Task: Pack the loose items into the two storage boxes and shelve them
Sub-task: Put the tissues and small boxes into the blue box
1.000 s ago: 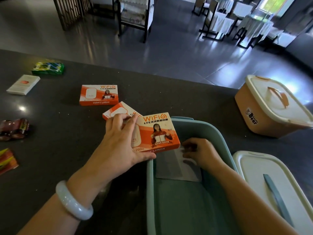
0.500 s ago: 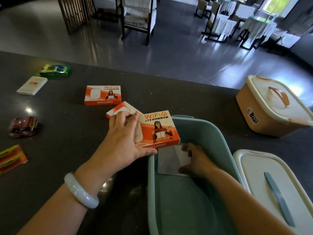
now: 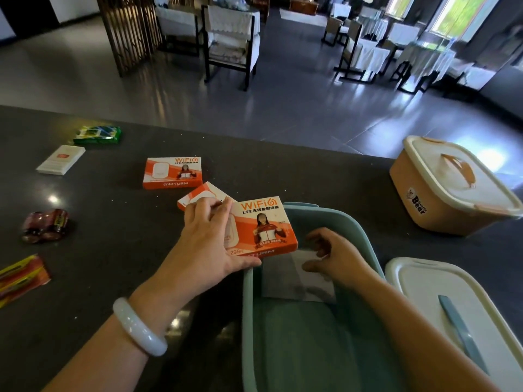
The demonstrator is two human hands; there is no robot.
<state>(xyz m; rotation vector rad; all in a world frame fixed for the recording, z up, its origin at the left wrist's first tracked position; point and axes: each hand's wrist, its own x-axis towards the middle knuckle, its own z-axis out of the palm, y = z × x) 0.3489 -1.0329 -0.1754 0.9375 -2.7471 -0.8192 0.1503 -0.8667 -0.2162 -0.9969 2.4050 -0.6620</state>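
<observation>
- Left hand [image 3: 208,247] gripping an orange WiFi box [image 3: 263,226] over the far left rim of the open green storage box [image 3: 351,230], near the counter's [image 3: 119,250] front edge.
- Right hand [image 3: 336,258] inside the green storage box, fingers curled, touching a flat grey sheet [image 3: 285,281].
- Orange storage box [image 3: 441,199] lidded, at the counter's far right edge.

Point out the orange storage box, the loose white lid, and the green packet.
orange storage box [image 3: 418,202], head view, its front wall beside the bear logo.
white lid [image 3: 424,281], head view, bare top left of its handle.
green packet [image 3: 97,134], head view, middle of the wrapper.
</observation>
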